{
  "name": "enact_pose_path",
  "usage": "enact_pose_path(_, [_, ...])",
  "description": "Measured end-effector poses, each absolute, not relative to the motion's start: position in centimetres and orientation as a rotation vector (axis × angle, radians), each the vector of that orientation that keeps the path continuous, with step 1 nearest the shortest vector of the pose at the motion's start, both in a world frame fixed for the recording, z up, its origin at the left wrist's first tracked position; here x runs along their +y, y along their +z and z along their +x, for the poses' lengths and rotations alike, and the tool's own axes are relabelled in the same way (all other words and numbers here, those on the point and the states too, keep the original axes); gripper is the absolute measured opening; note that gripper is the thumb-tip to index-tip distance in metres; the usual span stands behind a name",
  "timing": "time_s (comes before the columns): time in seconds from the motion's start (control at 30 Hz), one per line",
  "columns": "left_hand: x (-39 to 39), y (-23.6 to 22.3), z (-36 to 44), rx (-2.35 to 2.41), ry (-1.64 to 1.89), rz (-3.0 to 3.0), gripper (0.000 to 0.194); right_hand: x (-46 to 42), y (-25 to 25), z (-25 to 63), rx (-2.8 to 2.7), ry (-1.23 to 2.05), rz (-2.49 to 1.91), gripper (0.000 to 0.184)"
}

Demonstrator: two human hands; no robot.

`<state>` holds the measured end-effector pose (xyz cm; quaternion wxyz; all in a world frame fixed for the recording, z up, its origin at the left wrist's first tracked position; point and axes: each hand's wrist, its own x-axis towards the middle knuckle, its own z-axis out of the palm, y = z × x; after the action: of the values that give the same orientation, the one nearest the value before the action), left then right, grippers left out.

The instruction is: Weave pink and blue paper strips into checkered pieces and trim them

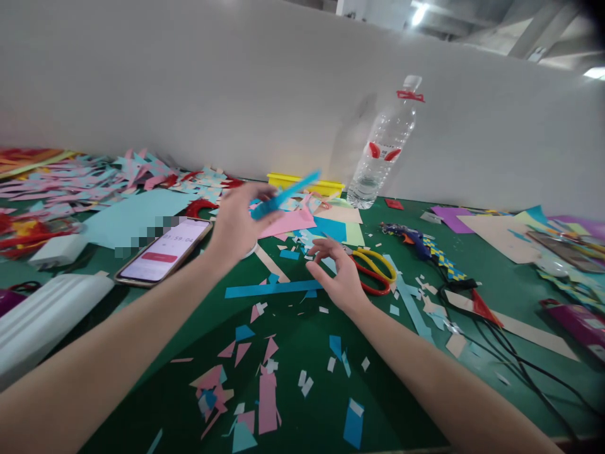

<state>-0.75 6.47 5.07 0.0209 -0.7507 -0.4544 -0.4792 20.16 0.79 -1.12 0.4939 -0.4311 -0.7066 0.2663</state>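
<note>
My left hand (243,217) is raised above the table, its fingers closed on a blue paper strip (288,194) that points up to the right and looks blurred. My right hand (335,271) is lower, fingers apart and curved, with nothing visible in it. Just beyond and beside the right hand lie scissors (378,271) with yellow and red handles; their blades are mostly hidden. A second blue paper strip (269,289) lies flat on the green table, its right end close to my right hand. Small pink, blue and white paper scraps (268,397) are scattered in front.
A phone (163,252) showing a timer lies left of my left hand. A clear bottle (385,148) leans by the grey partition (189,82), near a yellow tray (307,183). Paper strips (70,183) pile up at left. Black cables (515,359) run along the right.
</note>
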Motion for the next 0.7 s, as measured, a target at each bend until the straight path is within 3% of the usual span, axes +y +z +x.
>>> enact_pose_path(0.07, [4.6, 3.8, 0.2, -1.211, -1.194, -2.475, 0.025, 0.7, -1.2, 20.2, -1.716, 0.67, -1.033, 0.049])
enact_pose_path(0.17, [2.5, 2.0, 1.2, -0.935, -0.773, -2.627, 0.023, 0.8, -1.2, 20.3, -1.704, 0.614, -1.12, 0.029])
enact_pose_path(0.33, [2.1, 1.6, 0.5, -1.042, -0.71, -2.642, 0.047, 1.1, -1.1, 20.6, -1.568, 0.643, -1.229, 0.034])
enact_pose_path(0.5, [4.6, 1.6, -2.7, -0.998, -0.417, -2.76, 0.028, 2.1, -1.9, 20.7, -1.057, 0.91, -1.09, 0.033])
enact_pose_path(0.7, [6.4, 0.8, -3.8, -0.797, -0.196, -2.865, 0.024, 2.8, -2.7, 20.6, -0.789, 1.161, -0.989, 0.029])
